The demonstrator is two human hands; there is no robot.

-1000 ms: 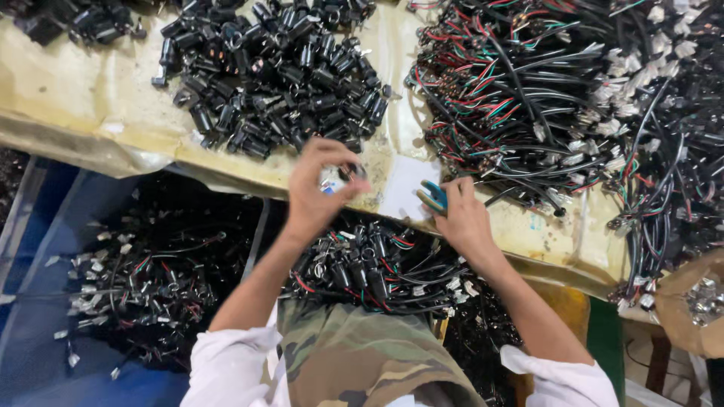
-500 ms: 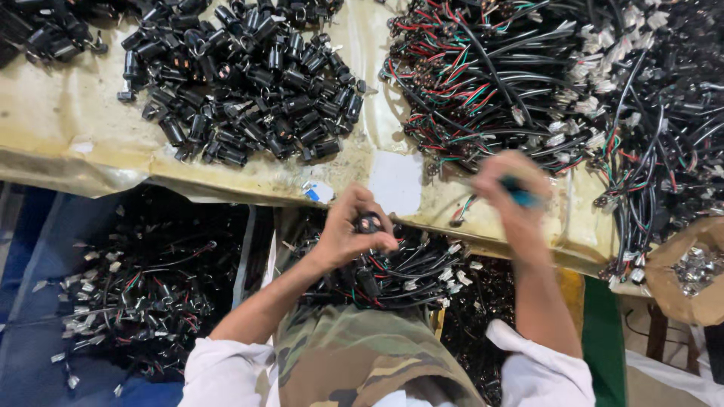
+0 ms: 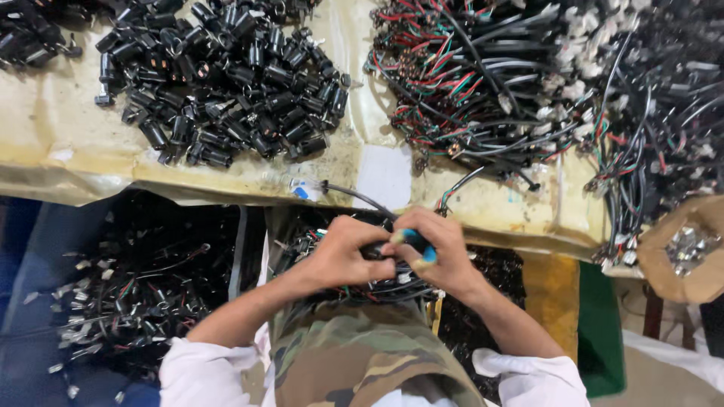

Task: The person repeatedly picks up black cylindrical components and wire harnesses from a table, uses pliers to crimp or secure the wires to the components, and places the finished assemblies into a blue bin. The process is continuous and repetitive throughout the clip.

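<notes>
Below the paper-covered bench edge [image 3: 226, 177], I see my left hand [image 3: 343, 252] pinching a thin black cable [image 3: 354, 194], light and floppy, best gripped by its stiff connector, while my right hand [image 3: 441, 252] clasps what looks like a small blue-handled tool [image 3: 416, 240].

A blank white rectangular paper label [image 3: 385, 175] lies on the tabletop just above both hands; a small blue-and-white sticker [image 3: 302, 189] sits up-left of them.
</notes>
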